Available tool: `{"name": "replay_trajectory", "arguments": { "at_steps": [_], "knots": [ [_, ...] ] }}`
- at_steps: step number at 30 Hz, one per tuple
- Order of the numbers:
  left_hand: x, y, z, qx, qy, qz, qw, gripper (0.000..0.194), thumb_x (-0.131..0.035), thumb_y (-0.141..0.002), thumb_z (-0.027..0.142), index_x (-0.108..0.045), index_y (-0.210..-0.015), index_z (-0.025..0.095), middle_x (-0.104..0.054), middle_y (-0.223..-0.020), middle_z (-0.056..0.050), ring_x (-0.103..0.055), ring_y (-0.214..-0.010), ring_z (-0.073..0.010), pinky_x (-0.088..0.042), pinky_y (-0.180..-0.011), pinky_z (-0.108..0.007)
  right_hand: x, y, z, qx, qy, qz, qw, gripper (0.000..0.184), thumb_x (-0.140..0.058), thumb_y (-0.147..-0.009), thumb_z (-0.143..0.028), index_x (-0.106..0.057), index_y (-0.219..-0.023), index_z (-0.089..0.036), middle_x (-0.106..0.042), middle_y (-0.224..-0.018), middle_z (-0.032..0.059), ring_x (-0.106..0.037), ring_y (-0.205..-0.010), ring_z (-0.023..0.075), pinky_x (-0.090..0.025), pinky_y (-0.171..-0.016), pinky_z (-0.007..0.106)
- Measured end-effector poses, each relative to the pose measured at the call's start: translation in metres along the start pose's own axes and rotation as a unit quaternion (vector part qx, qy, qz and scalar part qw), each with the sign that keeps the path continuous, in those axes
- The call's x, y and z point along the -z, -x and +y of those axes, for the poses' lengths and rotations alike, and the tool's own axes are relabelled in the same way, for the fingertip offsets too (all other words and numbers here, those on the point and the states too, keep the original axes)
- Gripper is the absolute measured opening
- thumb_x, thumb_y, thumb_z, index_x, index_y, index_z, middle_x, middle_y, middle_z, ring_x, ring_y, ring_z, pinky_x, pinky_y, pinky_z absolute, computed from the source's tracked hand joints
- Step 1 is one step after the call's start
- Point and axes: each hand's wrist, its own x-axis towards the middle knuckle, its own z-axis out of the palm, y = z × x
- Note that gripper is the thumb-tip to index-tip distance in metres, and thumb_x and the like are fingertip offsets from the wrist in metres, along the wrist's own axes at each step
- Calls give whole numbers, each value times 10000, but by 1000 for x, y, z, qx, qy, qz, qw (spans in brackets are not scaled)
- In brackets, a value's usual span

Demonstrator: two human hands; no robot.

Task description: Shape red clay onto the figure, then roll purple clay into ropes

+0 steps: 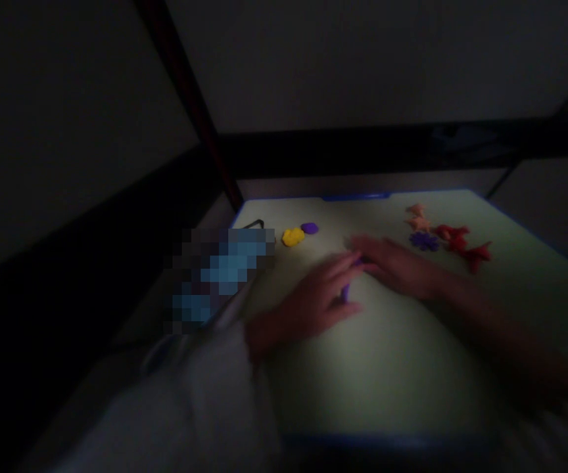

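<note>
A thin purple strip of what looks like modelling clay (pixel 346 293) lies at the middle of the light board, partly hidden under my fingers. My left hand (pixel 321 295) reaches over it with fingers stretched out and the thumb apart, touching the strip. Close beside it, my right hand (pixel 390 263) is held flat, its fingers extended and smeared by motion near the strip's far end. Whether the right fingers touch the strip I cannot tell.
A yellow lump (pixel 293 237) and a purple lump (pixel 309 228) lie at the board's far left. To the right are a purple flower-like shape (pixel 425 241), peach pieces (pixel 418 220) and red pieces (pixel 456 240). A pixelated object (pixel 229 272) borders the left edge of the board (pixel 387 381).
</note>
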Motion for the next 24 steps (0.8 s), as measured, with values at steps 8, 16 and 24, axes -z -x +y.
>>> {"name": "replay_trajectory", "arguments": {
  "at_steps": [8,16,24],
  "knots": [
    [-6,1,4,-2,-111,-78,991,690,-468,-845,511,-292,-1400,142,-236,-1511,-136,-162,-1408,-241,-149,-1136,-441,7,6,11,-40,63,3,997,517,-346,-938,-408,-395,-1374,-134,-401,-1432,168,-386,-1313,297,-382,-1011,529],
    [-5,-4,11,109,-145,28,983,398,-638,-651,390,-512,-945,152,-545,-1092,-126,-500,-1035,-278,-411,-918,-426,1,2,9,9,40,47,998,382,-409,-918,-230,-529,-1274,-163,-540,-1325,148,-492,-1236,264,-428,-1001,441],
    [-8,-1,12,128,-193,8,973,114,-548,-689,257,-464,-656,187,-531,-857,-61,-503,-869,-221,-417,-783,-369,-3,-6,2,43,60,100,992,259,-444,-904,-214,-667,-1026,-169,-649,-1141,146,-604,-1046,265,-501,-861,439]
  ]
}}
